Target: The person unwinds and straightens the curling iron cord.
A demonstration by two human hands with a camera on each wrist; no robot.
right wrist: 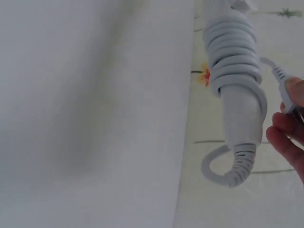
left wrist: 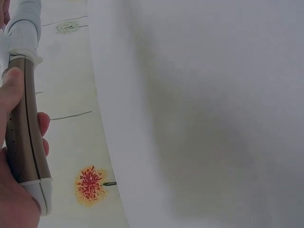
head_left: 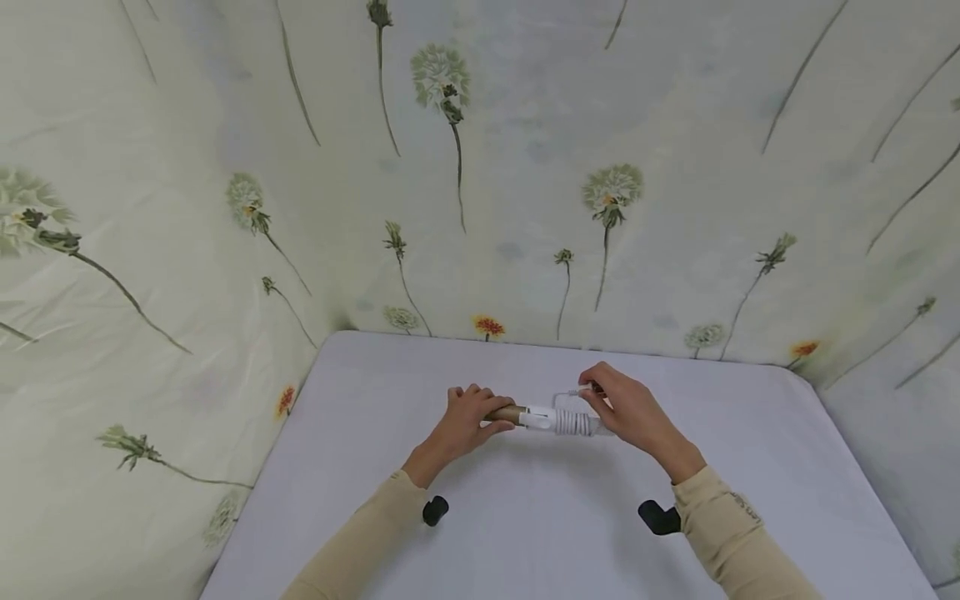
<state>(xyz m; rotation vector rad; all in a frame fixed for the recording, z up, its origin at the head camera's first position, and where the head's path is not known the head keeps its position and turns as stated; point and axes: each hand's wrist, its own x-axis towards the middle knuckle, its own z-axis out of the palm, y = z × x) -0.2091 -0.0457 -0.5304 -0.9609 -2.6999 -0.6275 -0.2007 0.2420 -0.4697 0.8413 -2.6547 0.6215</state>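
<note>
A hair iron [head_left: 537, 417] with a white handle and a brown barrel is held up sideways above the white table. My left hand [head_left: 471, 418] grips the brown barrel [left wrist: 24, 123], thumb on one side and fingertips showing past the other. A white cord [right wrist: 236, 57] is wound in several tight turns around the handle. From the coil its free end runs to a plug [right wrist: 286, 92], which my right hand [head_left: 628, 410] pinches between thumb and fingers beside the handle. The plug's prong end is mostly hidden by the fingers. At the handle's base the cord makes a small loop [right wrist: 211, 166].
The table [head_left: 525, 517] has a white cover with rounded far corners. Curtains [head_left: 517, 167] printed with dandelions hang behind it and at both sides. Black wrist-camera pieces [head_left: 660, 517] stick out near both forearms.
</note>
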